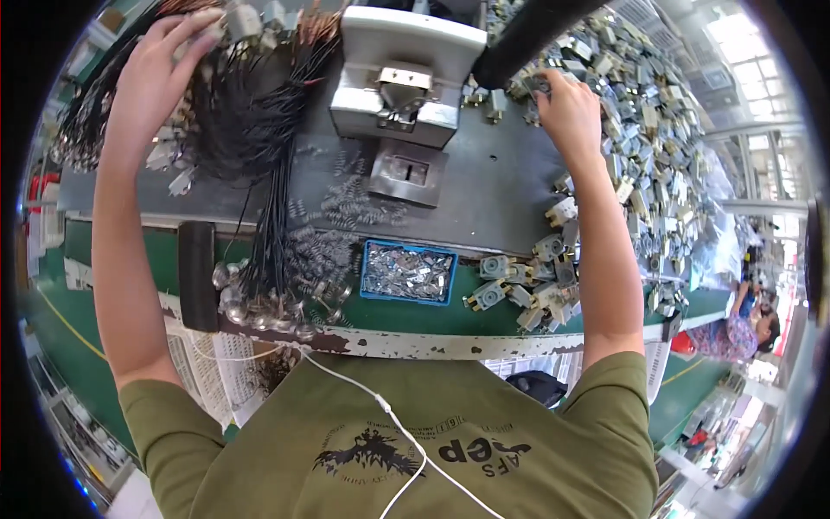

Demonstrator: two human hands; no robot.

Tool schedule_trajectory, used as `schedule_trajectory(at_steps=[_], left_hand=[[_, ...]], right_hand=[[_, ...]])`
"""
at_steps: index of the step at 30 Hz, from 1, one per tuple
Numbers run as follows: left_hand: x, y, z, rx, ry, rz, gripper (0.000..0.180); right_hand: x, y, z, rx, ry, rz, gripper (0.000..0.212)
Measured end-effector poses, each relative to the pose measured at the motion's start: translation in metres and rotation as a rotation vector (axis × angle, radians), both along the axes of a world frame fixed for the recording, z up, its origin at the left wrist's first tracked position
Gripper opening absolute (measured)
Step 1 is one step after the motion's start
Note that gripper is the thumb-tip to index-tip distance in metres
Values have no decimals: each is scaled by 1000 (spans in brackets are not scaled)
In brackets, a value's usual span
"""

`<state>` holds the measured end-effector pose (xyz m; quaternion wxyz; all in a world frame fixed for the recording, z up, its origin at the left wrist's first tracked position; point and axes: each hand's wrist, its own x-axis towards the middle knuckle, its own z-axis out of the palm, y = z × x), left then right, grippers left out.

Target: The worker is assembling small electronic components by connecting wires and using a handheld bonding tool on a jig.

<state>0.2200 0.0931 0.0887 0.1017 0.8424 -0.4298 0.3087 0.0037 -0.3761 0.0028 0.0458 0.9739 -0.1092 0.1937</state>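
head view, left hand (149,82) was reaching near a pale block (245,21) by the black wires (246,130), right hand (572,117) was at a grey block (535,85) beside the big connector pile (644,130), fingers curled, honestly couldn't tell if either gripped

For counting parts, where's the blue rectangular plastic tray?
In the head view, the blue tray lies near centre, right of coiled metal springs, left of white plastic housings.

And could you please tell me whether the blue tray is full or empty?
Not empty: small metal pieces cover the blue tray's bottom.
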Motion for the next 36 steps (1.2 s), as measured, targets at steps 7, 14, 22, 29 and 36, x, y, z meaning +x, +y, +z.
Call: schedule_trajectory(at_steps=[7, 14, 22, 29, 36], left_hand=[[-60, -37, 0, 3, -34, -13, 25], [-122, -68, -72, 385, 63, -242, 6], [-114, -65, -61, 208, 313, -336, 10], [-106, -54, -27, -39, 517, -402, 21], [-131, -49, 12, -28, 847, -187, 17]], right_hand=[[-46, 50, 33, 443, -193, 34, 35], [-137, 113, 19, 644, -128, 319, 53], [-124, 149, 26, 599, -152, 507, 45], [-72, 171, -2, 505, -100, 568, 29], [-59, 184, -10, 378, -128, 460, 23]])
